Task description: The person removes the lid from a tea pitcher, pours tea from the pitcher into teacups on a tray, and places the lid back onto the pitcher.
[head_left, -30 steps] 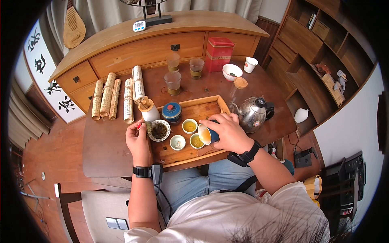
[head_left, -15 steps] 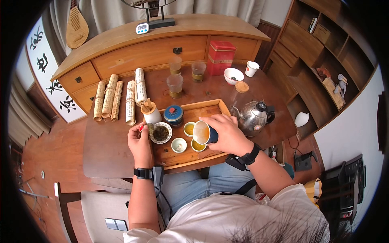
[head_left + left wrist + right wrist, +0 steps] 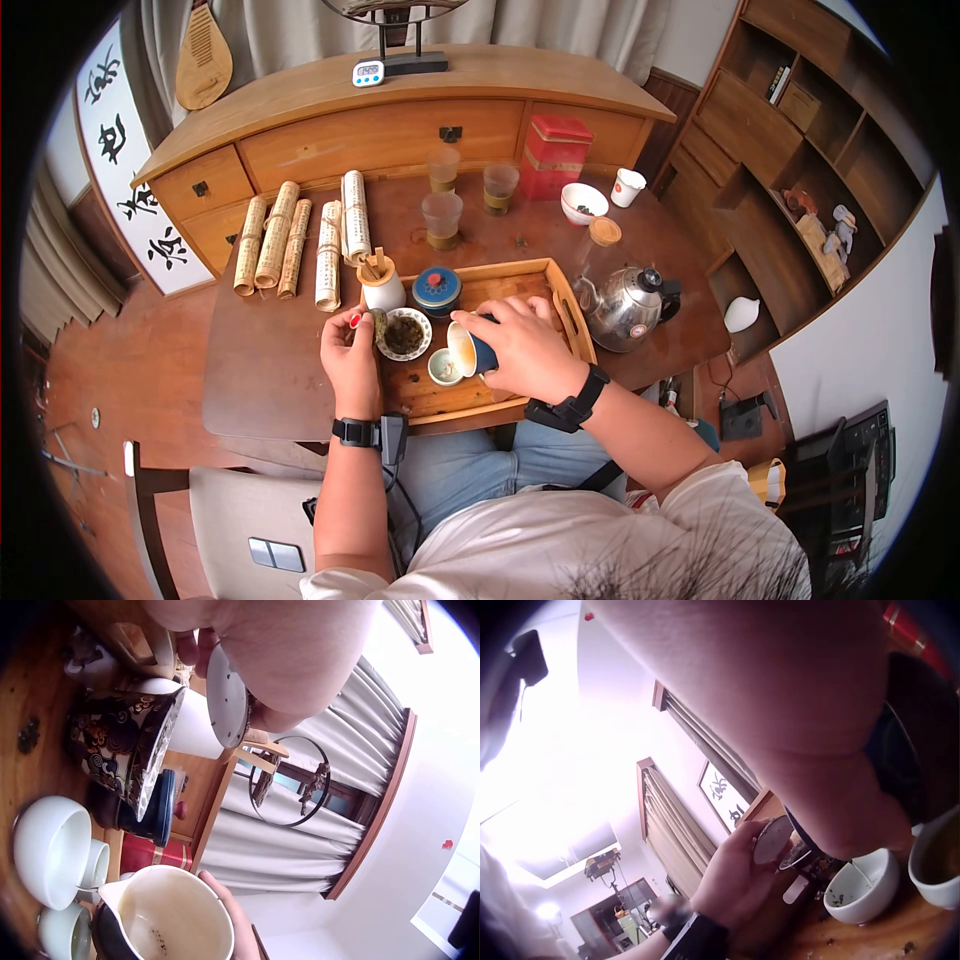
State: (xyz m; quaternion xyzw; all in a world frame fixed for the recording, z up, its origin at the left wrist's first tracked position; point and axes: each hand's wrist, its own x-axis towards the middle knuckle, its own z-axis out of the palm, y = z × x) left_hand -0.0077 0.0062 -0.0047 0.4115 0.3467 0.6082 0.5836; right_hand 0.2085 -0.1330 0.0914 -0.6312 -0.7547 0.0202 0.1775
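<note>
My right hand (image 3: 530, 345) grips a dark blue pitcher (image 3: 482, 354) with a white inside, tipped to the left. From its spout a thin stream runs into a small white teacup (image 3: 864, 891), which has dark specks inside. My left hand (image 3: 350, 362) pinches the gaiwan lid (image 3: 227, 701) on edge, its pale underside dotted with bits of leaf. Beside that hand stands the patterned gaiwan (image 3: 112, 742), holding wet tea leaves (image 3: 404, 336). A second teacup (image 3: 937, 862) shows in the right wrist view; the head view hides it behind my right hand.
A wooden tray (image 3: 470, 408) carries the tea things, including a blue lidded jar (image 3: 436, 290). A white tool holder (image 3: 384, 292) stands behind the gaiwan. To the right is a steel kettle (image 3: 630, 310). Bamboo scrolls (image 3: 285, 235) and several glasses (image 3: 442, 220) stand farther back.
My right hand has carried the tipped pitcher leftward, from above the cups of yellow tea to the white teacup nearer the gaiwan. My left hand keeps the lid beside the gaiwan.
</note>
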